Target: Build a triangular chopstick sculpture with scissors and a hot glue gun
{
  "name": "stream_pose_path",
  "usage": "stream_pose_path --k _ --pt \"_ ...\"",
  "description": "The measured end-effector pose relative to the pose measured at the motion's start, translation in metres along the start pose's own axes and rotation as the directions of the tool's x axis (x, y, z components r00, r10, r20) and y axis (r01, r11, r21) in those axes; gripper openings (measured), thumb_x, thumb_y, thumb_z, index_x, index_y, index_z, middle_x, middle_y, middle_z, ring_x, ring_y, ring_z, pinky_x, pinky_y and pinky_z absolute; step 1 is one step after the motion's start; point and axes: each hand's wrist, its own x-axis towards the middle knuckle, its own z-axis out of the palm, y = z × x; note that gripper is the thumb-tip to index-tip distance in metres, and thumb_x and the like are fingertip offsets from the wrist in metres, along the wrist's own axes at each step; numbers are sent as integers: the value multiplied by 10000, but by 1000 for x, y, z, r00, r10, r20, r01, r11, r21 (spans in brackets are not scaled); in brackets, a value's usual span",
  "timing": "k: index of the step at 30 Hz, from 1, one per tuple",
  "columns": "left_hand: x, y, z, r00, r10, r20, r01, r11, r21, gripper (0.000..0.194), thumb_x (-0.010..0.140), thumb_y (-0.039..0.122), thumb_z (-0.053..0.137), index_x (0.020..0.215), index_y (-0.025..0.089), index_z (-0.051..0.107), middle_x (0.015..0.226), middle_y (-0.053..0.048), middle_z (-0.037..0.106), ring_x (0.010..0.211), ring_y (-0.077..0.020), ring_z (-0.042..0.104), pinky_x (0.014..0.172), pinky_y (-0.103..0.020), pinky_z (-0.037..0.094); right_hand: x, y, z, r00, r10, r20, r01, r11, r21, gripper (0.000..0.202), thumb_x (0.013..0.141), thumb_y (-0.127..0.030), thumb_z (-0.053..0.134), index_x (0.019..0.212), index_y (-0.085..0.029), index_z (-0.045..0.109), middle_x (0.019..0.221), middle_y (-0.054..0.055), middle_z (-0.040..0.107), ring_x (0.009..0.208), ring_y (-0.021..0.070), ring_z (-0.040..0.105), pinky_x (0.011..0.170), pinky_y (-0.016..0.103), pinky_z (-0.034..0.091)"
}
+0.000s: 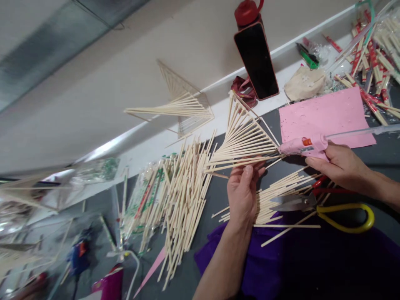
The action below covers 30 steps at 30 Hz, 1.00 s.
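Left hand [242, 189]: thumb and fingers pinched together on the near edge of the stick frame [246, 143], which is held up off the table [208, 227], its sticks fanning out. Right hand [346, 168]: wrapped around the handle of a pink glue gun [317, 146], nozzle at the frame's right corner; cannot tell whether it touches. A clear glue stick [359, 131] juts from the gun's back end.

Nearer the wearer than the frame: loose sticks [281, 196], partly behind the left hand, with scissors [308, 202] lying across them, blades toward that hand. Purple cloth [225, 246] below these.

Left of the frame: a large stick pile [187, 204], and beyond that a plastic packet [150, 187]. Far left, a blue tool [78, 252], blurred.

Beyond the frame, to the left: a second frame [187, 104], near the wall. Directly beyond: a phone [258, 60], upright before a red-capped bottle [246, 13].

Right of the frame: a pink sheet [325, 110], flat, a beige pouch [304, 83] just past it; farther right, red-wrapped chopsticks [371, 62], heaped.
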Motion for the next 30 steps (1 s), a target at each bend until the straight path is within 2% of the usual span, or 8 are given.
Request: stream_pose_path --k 6,11,18,24,30 --pt "1 -1 -1 1000 4 6 -4 1000 -6 339 684 410 853 897 203 690 947 -53 781 894 -192 746 756 -275 585 1 2 -13 1000 2 -3 -3 996 -88 353 823 -506 482 607 -234 546 652 53 605 616 187 560 542 298 377" --pt "1 -1 0 1000 9 12 -9 1000 -16 338 686 388 854 917 198 697 961 -56 780 884 -183 743 769 -274 584 0 4 -11 999 -9 44 16 986 -163 373 831 -505 462 579 -242 542 553 36 541 565 177 512 534 302 343" --pt "1 -1 1 1000 8 7 -7 1000 -29 359 652 405 871 892 204 695 912 -48 779 875 -188 744 749 -268 584 0 7 -7 997 -41 65 54 975 -215 368 861 -488 443 638 -248 609 619 46 603 635 203 565 610 318 384" --pt "1 -1 2 1000 8 -3 -8 999 -51 350 632 399 884 841 199 688 909 -46 778 859 -183 745 729 -254 589 1 7 -7 990 -96 99 117 966 -231 362 893 -448 424 689 -259 655 593 45 591 672 221 590 659 325 415" --pt "2 -2 1 1000 0 4 0 999 -52 372 639 395 880 882 187 690 936 -49 781 862 -181 748 729 -252 590 1 9 -6 991 -97 87 121 937 -327 341 904 -410 420 764 -249 686 587 28 590 611 197 565 601 294 405"
